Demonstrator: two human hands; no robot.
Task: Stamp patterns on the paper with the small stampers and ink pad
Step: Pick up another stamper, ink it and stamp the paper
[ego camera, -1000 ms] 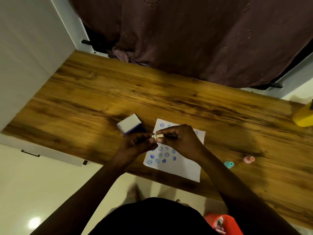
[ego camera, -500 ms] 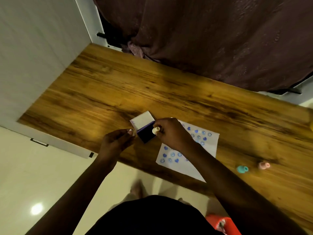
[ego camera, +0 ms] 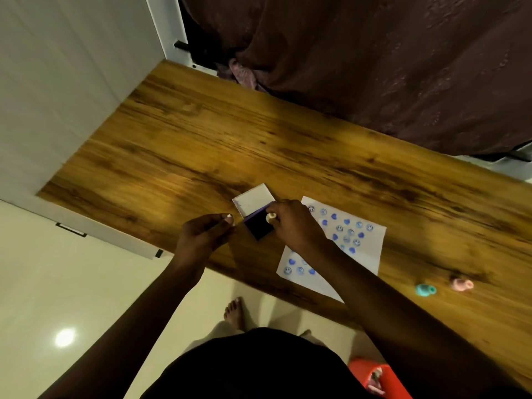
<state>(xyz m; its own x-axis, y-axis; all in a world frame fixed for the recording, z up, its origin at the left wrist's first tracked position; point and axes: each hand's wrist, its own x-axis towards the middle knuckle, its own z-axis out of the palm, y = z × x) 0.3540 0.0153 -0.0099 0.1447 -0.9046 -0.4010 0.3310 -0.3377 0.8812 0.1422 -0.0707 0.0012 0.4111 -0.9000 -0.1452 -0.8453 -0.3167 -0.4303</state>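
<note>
So right now the right hand (ego camera: pixel 293 228) has a small cream stamper (ego camera: pixel 271 217) pinched in its fingertips and is pressing it down on the dark ink pad (ego camera: pixel 259 228), which sits open just under and to the left of that hand with its white lid (ego camera: pixel 253 200) flipped up on the far side. The left hand (ego camera: pixel 201 236) hovers just left of the pad, fingers loosely curled with the tips together; can't tell if it's got anything in there, maybe a tiny cap, too dark to say. The paper (ego camera: pixel 365 249) lies on the right of the right hand, partly under the wrist, already dotted with blue hearts and smiley faces. Two more stampers, a teal one (ego camera: pixel 425 290) and a pink one (ego camera: pixel 461 284), lie well off to the right of that arm on the wooden table (ego camera: pixel 201 139). My tip for this bit: dab straight down, don't grind or tilt, so the face inks evenly. I'd pin the pad's edge with the free hand so it doesn't skate, then lift clean and aim for a bare patch on the near side of the sheet
</note>
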